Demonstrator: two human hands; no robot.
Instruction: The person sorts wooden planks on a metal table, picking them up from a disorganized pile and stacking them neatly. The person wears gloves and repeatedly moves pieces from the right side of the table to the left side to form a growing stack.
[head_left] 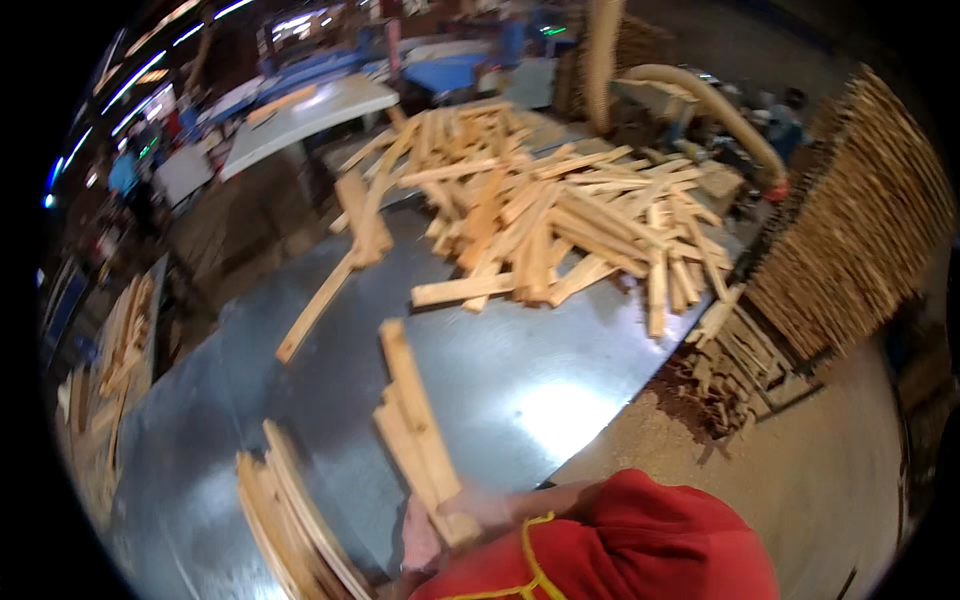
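Note:
A few pale wooden slats (420,425) lie together at the near middle of the metal table, their far ends fanned unevenly. My left hand (420,538) is closed on their near end from the left side. From the right, my right hand (478,506) reaches over the same near end and grips it; motion blurs its fingers. Left of my hands, a row of longer wooden strips (285,515) rests on the table, cut off by the lower edge of the view.
A large jumbled heap of slats (540,215) covers the far part of the metal table (330,400). One slat (318,308) juts toward me. To the right stand a tall wood stack (850,230) and offcuts (720,385) on the floor. A ribbed hose (715,105) arches behind.

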